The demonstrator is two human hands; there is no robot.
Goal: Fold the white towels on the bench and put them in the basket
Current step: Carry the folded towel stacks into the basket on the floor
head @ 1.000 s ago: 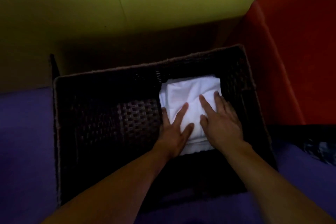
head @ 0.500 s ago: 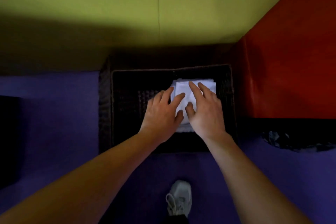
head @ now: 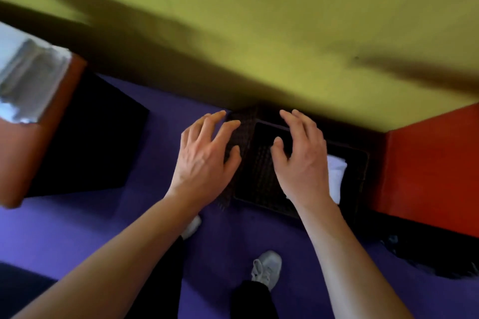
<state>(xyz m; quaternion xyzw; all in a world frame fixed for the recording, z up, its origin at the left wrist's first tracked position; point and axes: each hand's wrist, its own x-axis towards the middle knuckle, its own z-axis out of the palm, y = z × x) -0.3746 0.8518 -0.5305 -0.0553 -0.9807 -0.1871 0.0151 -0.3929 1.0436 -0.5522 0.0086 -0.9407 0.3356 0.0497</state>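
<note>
1. The left hand [head: 204, 160] hangs above the left rim of the dark woven basket [head: 259, 184], fingers spread wide and loosely bent, holding nothing

2. The right hand [head: 303, 163] hangs above the basket's open top, fingers also wide and slightly curled, gripping nothing; neither hand appears to touch the basket or what lies in it

3. A folded white towel [head: 337, 176] lies inside the basket against its right side, partly hidden behind the right wrist, so how squarely it sits cannot be told

4. More white towels [head: 28, 77] lie in a blurred heap on the orange-brown bench [head: 28, 158] at the far left, well apart from the basket; whether any of them is folded cannot be told

5. My reading: one towel is delivered and the heap on the bench is yet to be folded and carried over

6. Risks from here: the folded towel sits hard against one wall, so a second one dropped carelessly on top could slide off and spring open; a towel folded loosely on the bench could unfold during the carry across the purple floor [head: 77, 228]; a trailing corner could snag on the rough weave at the rim

7. The person's shoes [head: 267, 269] stand just beside the basket's near edge, so a careless step could nudge it out of place
</note>
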